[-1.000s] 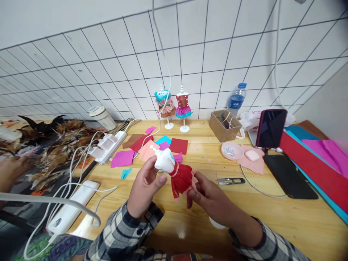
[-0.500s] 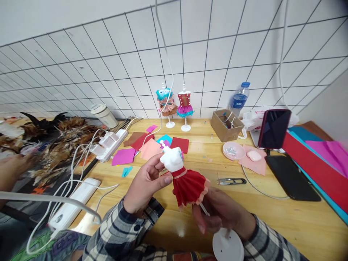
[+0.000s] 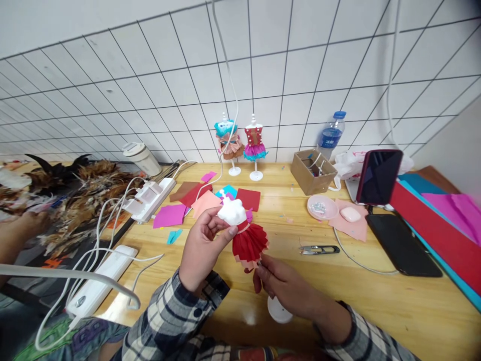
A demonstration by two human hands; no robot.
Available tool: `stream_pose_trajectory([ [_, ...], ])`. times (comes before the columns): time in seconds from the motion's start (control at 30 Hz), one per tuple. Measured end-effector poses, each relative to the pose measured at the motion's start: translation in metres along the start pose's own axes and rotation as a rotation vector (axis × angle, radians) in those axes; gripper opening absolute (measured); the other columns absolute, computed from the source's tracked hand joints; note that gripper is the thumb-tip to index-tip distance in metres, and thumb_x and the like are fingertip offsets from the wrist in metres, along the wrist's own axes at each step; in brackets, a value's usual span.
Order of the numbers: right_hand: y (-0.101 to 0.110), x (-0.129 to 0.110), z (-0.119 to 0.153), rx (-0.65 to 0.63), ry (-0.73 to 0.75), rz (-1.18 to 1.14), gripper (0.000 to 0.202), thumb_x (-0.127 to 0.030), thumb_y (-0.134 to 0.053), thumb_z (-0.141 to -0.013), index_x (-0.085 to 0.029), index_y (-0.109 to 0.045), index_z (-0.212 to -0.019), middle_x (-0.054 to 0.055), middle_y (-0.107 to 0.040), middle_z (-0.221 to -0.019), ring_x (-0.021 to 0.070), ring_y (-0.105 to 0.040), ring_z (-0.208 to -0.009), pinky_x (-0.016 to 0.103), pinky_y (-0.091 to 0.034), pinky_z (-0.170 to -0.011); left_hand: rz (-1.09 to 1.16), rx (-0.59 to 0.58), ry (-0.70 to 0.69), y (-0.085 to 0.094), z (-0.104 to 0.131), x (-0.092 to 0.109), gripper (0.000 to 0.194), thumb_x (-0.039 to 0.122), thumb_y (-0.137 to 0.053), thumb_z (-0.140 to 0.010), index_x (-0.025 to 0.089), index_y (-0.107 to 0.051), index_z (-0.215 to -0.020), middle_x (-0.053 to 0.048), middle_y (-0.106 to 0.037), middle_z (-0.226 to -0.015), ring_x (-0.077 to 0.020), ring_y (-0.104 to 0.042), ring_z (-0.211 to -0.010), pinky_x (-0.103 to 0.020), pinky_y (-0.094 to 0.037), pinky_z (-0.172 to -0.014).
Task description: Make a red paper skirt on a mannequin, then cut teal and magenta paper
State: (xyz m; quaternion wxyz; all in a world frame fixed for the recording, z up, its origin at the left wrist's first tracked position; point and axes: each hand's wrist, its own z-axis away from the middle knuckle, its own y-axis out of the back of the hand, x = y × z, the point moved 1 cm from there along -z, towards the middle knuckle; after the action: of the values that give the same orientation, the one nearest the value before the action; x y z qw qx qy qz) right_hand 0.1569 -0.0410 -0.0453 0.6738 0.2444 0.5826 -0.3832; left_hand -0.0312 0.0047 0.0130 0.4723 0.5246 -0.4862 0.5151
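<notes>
A miniature white mannequin (image 3: 232,212) with a red pleated skirt (image 3: 250,243) is tilted above the wooden table. The skirt has a peach hem and a peach band at the waist. My left hand (image 3: 205,240) is closed around the mannequin's side, its thumb against the waist. My right hand (image 3: 285,286) has its fingers pinched together at the lower edge of the skirt. Whether they grip the hem or the stand's pole behind it, I cannot tell. Below my right hand shows the round white stand base (image 3: 279,310), partly covered.
Cloth or paper pieces (image 3: 171,215) lie behind the mannequin. Two dressed mini mannequins (image 3: 254,145) stand by the wall. Thread snips (image 3: 319,249), a dish of pins or beads (image 3: 322,207), a cardboard box (image 3: 312,175) and phones are right. Power strips (image 3: 103,276), feathers and another person's hand (image 3: 32,223) are left.
The mannequin has tilted, its skirt swinging left and its base lifting away from me. My right hand has turned and moved up to the hem. My left hand keeps its hold.
</notes>
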Motion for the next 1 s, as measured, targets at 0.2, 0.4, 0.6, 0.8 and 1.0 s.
stream_pose_trajectory([
  [0.2,0.003,0.006,0.0,-0.162,-0.13,-0.255,0.059,-0.07,-0.046,-0.085,-0.015,-0.058,-0.105,0.005,-0.069,-0.076,0.0077,-0.048,-0.045,0.022,-0.032,-0.046,0.105,-0.036,0.119,0.007,0.005,-0.013,0.048,0.026,-0.083,-0.068,0.018,-0.058,-0.109,0.003,-0.071,-0.072,-0.0103,-0.065,-0.071,-0.02,-0.047,-0.071],
  [0.4,0.017,0.028,-0.002,-0.219,-0.341,-0.181,0.057,-0.068,-0.048,-0.085,-0.015,-0.062,-0.099,0.0,-0.06,-0.067,0.01,-0.05,-0.048,0.024,-0.039,-0.048,0.13,-0.068,0.257,0.013,0.006,-0.054,0.053,0.03,-0.083,-0.068,0.018,-0.054,-0.111,0.0,-0.074,-0.077,-0.0117,-0.068,-0.076,-0.022,-0.047,-0.074],
  [0.6,0.029,0.022,0.0,0.017,-0.268,0.633,0.035,-0.044,-0.044,-0.095,-0.018,-0.067,-0.086,0.004,-0.065,-0.074,0.016,-0.055,-0.065,0.028,-0.036,-0.06,0.074,-0.106,0.328,0.006,0.009,-0.097,0.055,0.034,-0.083,-0.065,0.016,-0.051,-0.107,0.0,-0.073,-0.072,-0.0114,-0.066,-0.066,-0.023,-0.047,-0.068],
  [0.8,0.069,0.013,0.015,0.495,-0.06,1.332,0.024,-0.029,-0.044,-0.097,-0.018,-0.066,-0.098,0.01,-0.069,-0.098,0.0244,-0.059,-0.093,0.035,-0.04,-0.079,-0.02,-0.174,0.263,0.004,0.008,-0.099,0.051,0.038,-0.078,-0.071,0.017,-0.049,-0.108,-0.002,-0.074,-0.077,-0.0124,-0.065,-0.066,-0.025,-0.048,-0.067],
  [1.0,0.094,0.041,0.015,0.435,0.031,1.438,0.016,-0.019,-0.052,-0.093,-0.019,-0.067,-0.098,0.008,-0.069,-0.107,0.0239,-0.06,-0.097,0.036,-0.041,-0.085,-0.245,-0.256,0.156,0.011,0.0,-0.098,0.047,0.03,-0.069,-0.075,0.017,-0.05,-0.116,-0.003,-0.072,-0.079,-0.0148,-0.063,-0.065,-0.03,-0.049,-0.067],
])
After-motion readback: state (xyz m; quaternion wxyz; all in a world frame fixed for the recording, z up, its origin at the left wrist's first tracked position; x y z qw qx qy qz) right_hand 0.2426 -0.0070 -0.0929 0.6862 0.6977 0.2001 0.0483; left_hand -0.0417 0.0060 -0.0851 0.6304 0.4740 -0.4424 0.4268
